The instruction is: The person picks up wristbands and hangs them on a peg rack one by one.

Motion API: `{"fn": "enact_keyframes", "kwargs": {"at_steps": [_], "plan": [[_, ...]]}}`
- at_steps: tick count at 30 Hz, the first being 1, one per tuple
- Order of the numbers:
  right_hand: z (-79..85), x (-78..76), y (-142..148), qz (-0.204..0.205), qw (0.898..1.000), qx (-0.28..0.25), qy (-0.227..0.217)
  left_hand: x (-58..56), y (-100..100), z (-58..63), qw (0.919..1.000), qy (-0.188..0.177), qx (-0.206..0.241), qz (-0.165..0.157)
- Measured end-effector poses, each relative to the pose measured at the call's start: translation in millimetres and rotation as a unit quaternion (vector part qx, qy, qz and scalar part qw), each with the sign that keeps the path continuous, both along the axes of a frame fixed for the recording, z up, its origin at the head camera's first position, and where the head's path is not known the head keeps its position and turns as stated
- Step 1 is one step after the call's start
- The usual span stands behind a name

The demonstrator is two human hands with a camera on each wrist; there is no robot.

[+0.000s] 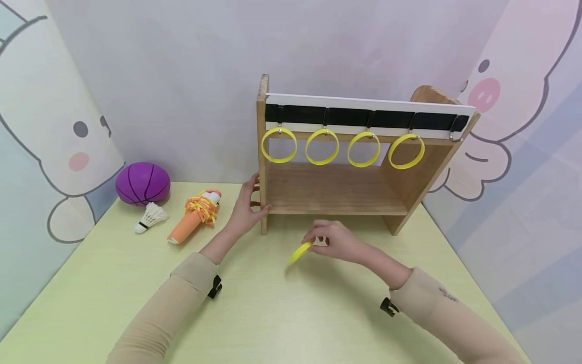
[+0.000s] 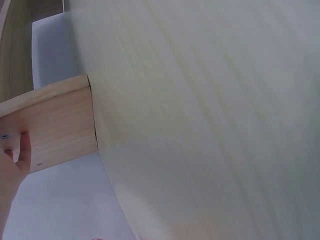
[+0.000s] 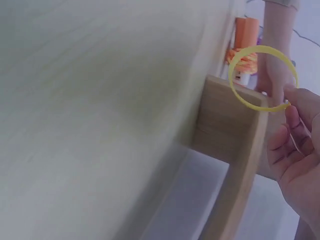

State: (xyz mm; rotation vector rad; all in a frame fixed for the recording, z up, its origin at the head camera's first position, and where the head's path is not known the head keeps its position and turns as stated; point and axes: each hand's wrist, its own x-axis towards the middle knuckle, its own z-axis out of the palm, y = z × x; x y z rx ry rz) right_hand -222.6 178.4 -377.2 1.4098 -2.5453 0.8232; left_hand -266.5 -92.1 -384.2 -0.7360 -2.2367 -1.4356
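Observation:
A yellow ring (image 3: 232,75) is pinched between the thumb and fingertips of my right hand (image 1: 338,241), low over the table in front of the shelf. My left hand (image 1: 247,210) holds the left side panel (image 2: 55,125) of a small wooden shelf (image 1: 336,189), thumb at its front edge and fingers against the outer face. Across the shelf's top runs a white board with a black strip (image 1: 347,116) and metal hooks. Several yellow rings (image 1: 322,163) hang from these hooks in a row; the rightmost hook (image 1: 453,132) carries no ring.
Left of the shelf, a purple ball (image 1: 143,183), a white shuttlecock (image 1: 151,217) and an orange toy with shaggy yarn (image 1: 186,226) lie on the pale table (image 1: 282,318). Walls with cartoon prints (image 1: 504,101) enclose the table at the back and sides.

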Motion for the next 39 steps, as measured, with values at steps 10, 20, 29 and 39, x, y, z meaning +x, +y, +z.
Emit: {"fn": "enact_keyframes", "kwargs": {"at_steps": [10, 20, 29, 39], "plan": [[27.9, 10.0, 19.9, 0.014, 0.997, -0.035, 0.062, -0.8, -0.1, 0.5, 1.0000, -0.001, 0.002, -0.003], [68.9, 23.8, 35.7, 0.024, 0.992, -0.038, 0.118, -0.5, -0.1, 1.8, 1.0000, 0.003, -0.001, -0.003], [108.3, 38.8, 44.6, 0.042, 0.980, -0.096, 0.168, -0.7, -0.3, 1.1, 1.0000, 0.003, -0.001, -0.003], [140.6, 51.6, 56.4, 0.064, 0.964, -0.186, 0.179, -14.4, -2.9, -14.2, 1.0000, 0.000, 0.001, -0.002]]}}
